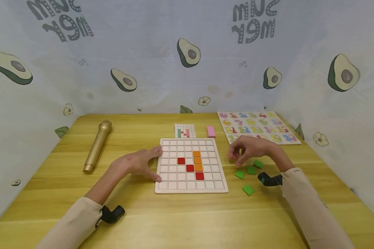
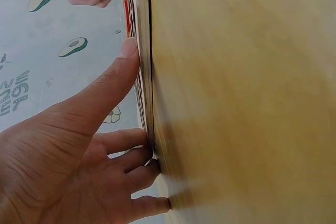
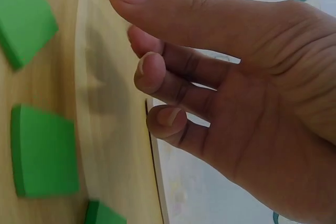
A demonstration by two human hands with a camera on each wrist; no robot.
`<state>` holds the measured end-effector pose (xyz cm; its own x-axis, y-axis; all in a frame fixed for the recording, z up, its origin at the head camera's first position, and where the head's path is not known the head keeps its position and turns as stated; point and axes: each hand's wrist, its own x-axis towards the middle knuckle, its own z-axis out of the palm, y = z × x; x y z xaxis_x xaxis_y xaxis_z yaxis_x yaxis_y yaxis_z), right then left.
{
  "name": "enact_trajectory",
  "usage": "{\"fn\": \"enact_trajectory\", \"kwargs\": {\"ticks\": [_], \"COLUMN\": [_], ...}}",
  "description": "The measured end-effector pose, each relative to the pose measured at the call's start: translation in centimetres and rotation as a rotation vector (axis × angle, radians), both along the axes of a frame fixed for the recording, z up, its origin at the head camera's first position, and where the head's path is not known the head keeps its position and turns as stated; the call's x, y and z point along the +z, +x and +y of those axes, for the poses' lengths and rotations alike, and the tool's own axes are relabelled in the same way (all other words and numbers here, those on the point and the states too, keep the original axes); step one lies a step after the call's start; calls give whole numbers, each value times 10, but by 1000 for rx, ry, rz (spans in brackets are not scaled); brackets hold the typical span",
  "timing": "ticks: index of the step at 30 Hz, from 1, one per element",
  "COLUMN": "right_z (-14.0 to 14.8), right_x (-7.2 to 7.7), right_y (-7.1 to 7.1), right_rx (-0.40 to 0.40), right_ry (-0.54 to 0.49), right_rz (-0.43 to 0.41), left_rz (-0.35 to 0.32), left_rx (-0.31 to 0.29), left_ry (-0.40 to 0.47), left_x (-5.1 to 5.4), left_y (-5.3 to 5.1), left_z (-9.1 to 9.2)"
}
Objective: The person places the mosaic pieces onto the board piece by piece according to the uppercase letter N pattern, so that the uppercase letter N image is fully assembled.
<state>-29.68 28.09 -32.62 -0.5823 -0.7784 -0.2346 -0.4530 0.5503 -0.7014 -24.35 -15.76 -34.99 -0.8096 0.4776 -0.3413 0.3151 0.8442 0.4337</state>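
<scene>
The left hand (image 1: 140,164) rests at the left edge of a white grid board (image 1: 178,186), its thumb and fingers spread along that side. Up close in the left wrist view, the thumb of the left hand (image 2: 79,129) touches the board's edge. Three orange tiles (image 1: 197,160) stand in a column on the grid, with three red tiles (image 1: 190,168) on a diagonal. Right of the board, the right hand (image 1: 252,148) hovers with bent fingers, thumb and forefinger apart, over several green tiles (image 1: 248,190). The right wrist view shows no tile in the right hand (image 3: 236,82).
Behind the board lie a small pattern card (image 1: 185,131) and a pink block (image 1: 211,131). A number puzzle board (image 1: 255,128) is at the back right, partly behind the right hand. A gold microphone (image 1: 97,147) lies on the left. A patterned cloth surrounds the wooden table (image 1: 174,221).
</scene>
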Motion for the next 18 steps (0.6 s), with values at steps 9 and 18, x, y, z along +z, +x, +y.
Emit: {"fn": "enact_trajectory", "kwargs": {"ticks": [9,18], "right_z": [28,52], "right_x": [-6,-5], "right_y": [5,9], "right_rx": [-55,-194], "right_ry": [20,129], "right_rz": [-16,-1], "left_rz": [-5,2], "left_rx": [3,-9], "left_ry": [9,9], "left_x": [1,2], "left_y": [2,2], "left_z": [-1,0]}}
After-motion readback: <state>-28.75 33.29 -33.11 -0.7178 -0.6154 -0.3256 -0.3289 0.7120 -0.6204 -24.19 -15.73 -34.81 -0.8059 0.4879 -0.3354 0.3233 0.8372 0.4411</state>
